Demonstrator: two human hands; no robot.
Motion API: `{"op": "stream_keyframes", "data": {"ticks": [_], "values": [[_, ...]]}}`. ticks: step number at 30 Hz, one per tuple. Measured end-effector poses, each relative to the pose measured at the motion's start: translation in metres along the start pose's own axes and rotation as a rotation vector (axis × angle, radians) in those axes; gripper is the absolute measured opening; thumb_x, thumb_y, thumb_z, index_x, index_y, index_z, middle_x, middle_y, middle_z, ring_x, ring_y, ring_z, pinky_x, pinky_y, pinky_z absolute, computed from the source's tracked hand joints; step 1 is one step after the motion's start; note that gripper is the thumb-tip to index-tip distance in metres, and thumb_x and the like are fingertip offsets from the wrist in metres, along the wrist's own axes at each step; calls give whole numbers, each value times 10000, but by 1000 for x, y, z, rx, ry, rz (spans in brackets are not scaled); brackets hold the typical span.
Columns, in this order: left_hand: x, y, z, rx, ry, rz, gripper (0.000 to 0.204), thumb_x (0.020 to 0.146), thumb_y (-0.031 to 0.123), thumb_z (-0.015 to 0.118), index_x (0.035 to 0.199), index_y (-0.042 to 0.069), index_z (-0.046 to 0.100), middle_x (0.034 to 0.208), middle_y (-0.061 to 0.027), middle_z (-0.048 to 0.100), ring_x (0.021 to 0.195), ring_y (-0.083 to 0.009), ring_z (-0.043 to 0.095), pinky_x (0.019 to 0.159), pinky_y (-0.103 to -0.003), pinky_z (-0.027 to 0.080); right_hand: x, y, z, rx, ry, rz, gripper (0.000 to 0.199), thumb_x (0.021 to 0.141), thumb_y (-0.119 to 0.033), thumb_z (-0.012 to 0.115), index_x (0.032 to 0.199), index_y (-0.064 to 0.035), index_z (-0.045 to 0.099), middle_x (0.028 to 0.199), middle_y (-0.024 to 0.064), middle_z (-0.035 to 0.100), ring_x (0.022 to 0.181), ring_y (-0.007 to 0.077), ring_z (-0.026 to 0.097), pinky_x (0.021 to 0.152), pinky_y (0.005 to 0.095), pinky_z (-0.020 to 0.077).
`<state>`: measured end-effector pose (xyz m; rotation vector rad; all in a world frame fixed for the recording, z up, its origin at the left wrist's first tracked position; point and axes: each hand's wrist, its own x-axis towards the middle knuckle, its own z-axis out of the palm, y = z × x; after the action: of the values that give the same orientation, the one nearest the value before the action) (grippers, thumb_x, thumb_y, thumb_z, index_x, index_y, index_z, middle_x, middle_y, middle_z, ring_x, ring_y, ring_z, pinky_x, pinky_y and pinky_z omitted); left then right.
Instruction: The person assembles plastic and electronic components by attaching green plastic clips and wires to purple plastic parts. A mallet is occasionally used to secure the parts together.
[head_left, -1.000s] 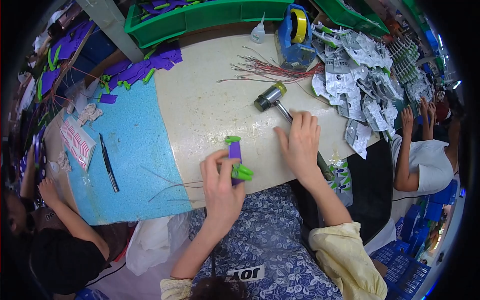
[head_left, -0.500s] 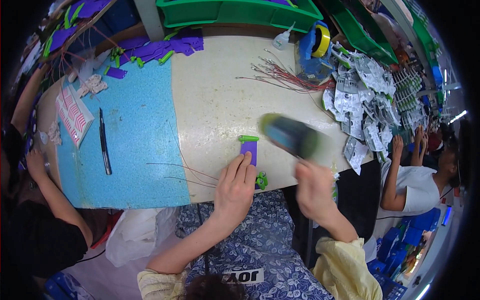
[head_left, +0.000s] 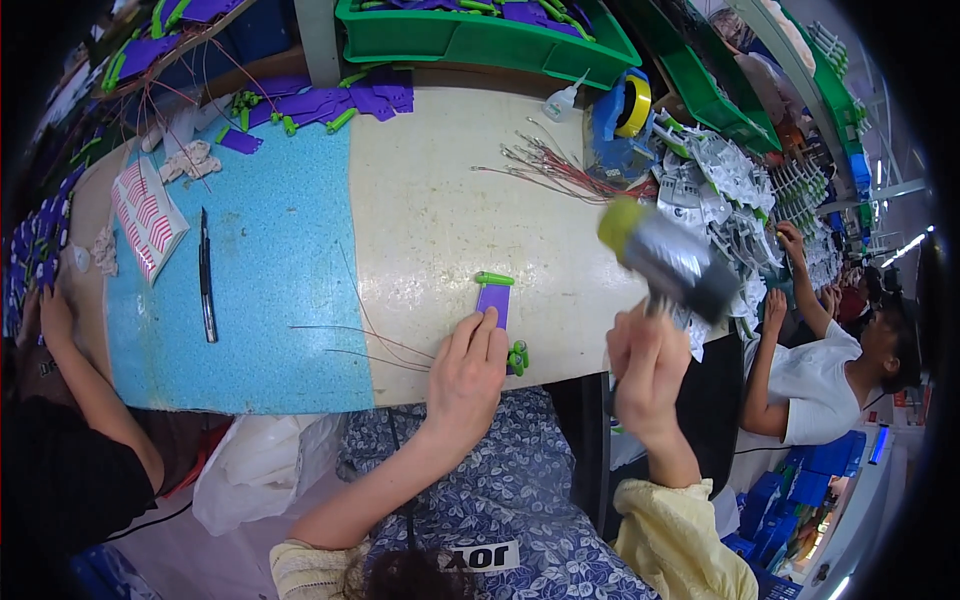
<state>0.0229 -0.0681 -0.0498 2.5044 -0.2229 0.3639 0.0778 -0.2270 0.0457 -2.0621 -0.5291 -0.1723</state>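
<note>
On the cream part of the table lies a flat purple plastic piece (head_left: 492, 299) with a green bar (head_left: 495, 279) at its far end. My left hand (head_left: 466, 372) presses it down, fingers together, covering its middle. Green rounded bits (head_left: 518, 357) stick out beside the fingers at the near end. Thin dark wires (head_left: 385, 332) run leftward from under that hand. My right hand (head_left: 648, 362) is closed round the handle of a mallet (head_left: 665, 256), raised to the right of the piece. One mallet face is yellow-green, the other black; the head is slightly blurred.
A craft knife (head_left: 207, 280) lies on the blue mat (head_left: 270, 250). Red wires (head_left: 565, 170), a glue bottle (head_left: 562, 102) and a tape dispenser (head_left: 612, 150) sit at the back right, beside piled grey parts (head_left: 705, 190). Green bins (head_left: 480, 45) stand behind. Other people work on both sides.
The mallet has moved right, away from the purple piece, and tilted, with my right hand shifting slightly right and up. My left hand stays on the piece. The view has shifted a little.
</note>
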Motion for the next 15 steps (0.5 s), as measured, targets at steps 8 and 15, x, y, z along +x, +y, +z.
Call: {"op": "stream_keyframes", "data": {"ticks": [8,15], "values": [[7,4,3,43,-6,19,250,738,11,638,980,-26,586,1184,-194,594,1063,-296,572,891,-359,499,12,21,11,-164,-88,212,299,1019,-158,484,807,46,533,518,174,433,407,284,454,437,395,326],[32,-7,4,-345,102,-304,302,718,-62,689,983,-49,545,1085,-219,553,875,-422,582,788,-431,501,24,75,19,-483,77,122,237,966,-167,587,823,12,526,600,191,566,514,380,568,472,441,395]]}}
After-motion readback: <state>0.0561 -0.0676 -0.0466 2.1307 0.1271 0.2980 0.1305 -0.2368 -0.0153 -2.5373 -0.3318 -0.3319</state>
